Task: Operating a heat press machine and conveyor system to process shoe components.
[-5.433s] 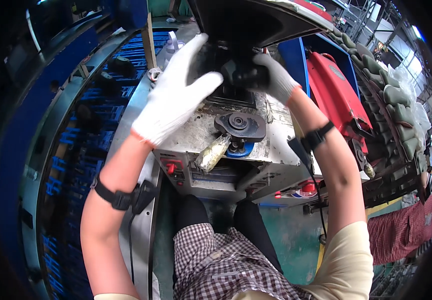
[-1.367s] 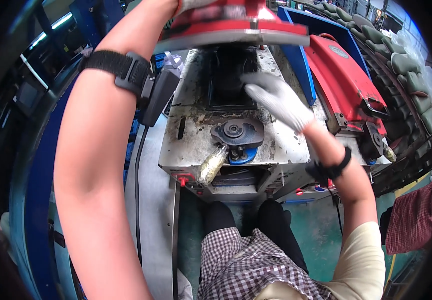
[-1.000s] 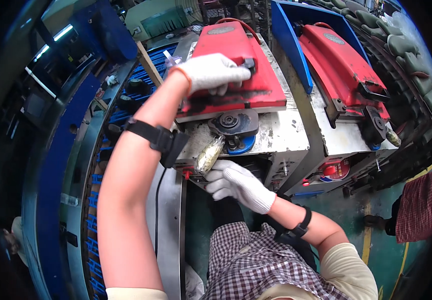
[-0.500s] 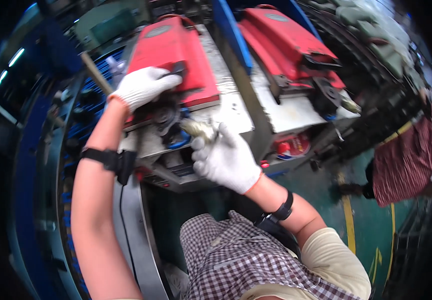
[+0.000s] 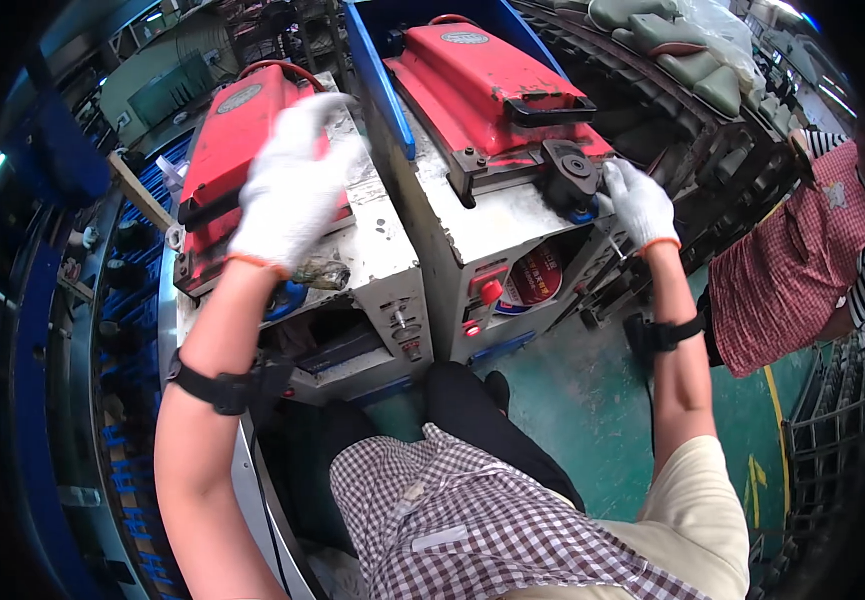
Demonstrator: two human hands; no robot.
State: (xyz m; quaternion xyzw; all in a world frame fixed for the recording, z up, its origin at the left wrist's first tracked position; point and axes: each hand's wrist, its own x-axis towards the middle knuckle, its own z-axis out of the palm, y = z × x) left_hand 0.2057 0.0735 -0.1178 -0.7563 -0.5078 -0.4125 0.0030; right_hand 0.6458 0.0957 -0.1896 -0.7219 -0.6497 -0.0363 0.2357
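Observation:
Two machines with red metal lids stand side by side before me. My left hand [image 5: 298, 185], in a white knit glove and slightly blurred, is raised over the left red lid [image 5: 223, 135]; its fingers are apart and hold nothing. Below its wrist sticks out a wrapped lever grip [image 5: 325, 274]. My right hand [image 5: 641, 208], gloved too, is closed round the lever handle beside the black round latch [image 5: 573, 172] on the right machine. The glove hides most of that handle. Above the latch, a black pull handle [image 5: 551, 110] is fixed to the right red lid [image 5: 483, 75].
A blue panel [image 5: 381, 80] rises between the machines. Red buttons [image 5: 491, 291] and a round labelled tin [image 5: 535, 277] are at the right machine's front. Grey-green pieces [image 5: 703, 75] lie on the rack at far right. A co-worker in a red checked apron [image 5: 788, 260] stands at right.
My left hand has left the left lid's front handle and risen above the lid. My right hand has moved from the left machine's lever to the right machine's lever. The view has shifted right.

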